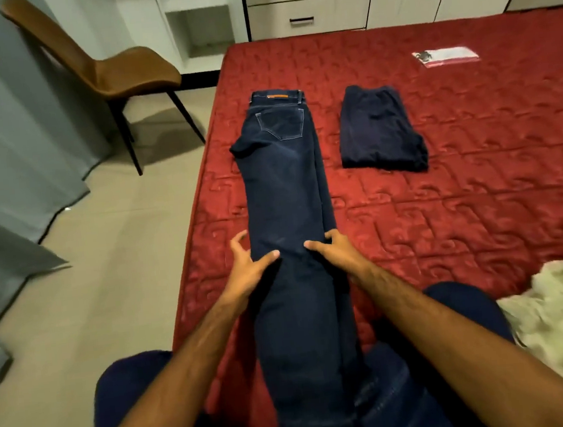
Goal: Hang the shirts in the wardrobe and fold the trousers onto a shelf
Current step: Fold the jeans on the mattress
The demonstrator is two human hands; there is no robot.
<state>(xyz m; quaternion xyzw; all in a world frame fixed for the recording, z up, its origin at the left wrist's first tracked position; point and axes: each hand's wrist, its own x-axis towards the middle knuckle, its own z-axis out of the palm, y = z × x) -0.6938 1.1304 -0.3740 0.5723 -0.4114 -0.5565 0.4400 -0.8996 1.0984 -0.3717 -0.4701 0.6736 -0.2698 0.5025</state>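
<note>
Matt dark denim jeans [285, 192] on sheeny quilted red bedcover [476, 177]

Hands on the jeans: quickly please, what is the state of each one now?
Left hand: open, fingers spread, thumb resting on the jeans.
Right hand: open, fingers resting along the right edge of the jeans; it grips nothing.

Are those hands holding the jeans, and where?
Not gripped: left hand and right hand rest with spread fingers on the jeans at mid-leg, either edge.

Brown chair [115, 71], grey curtain [1, 137], tiled floor [106, 264]
</note>
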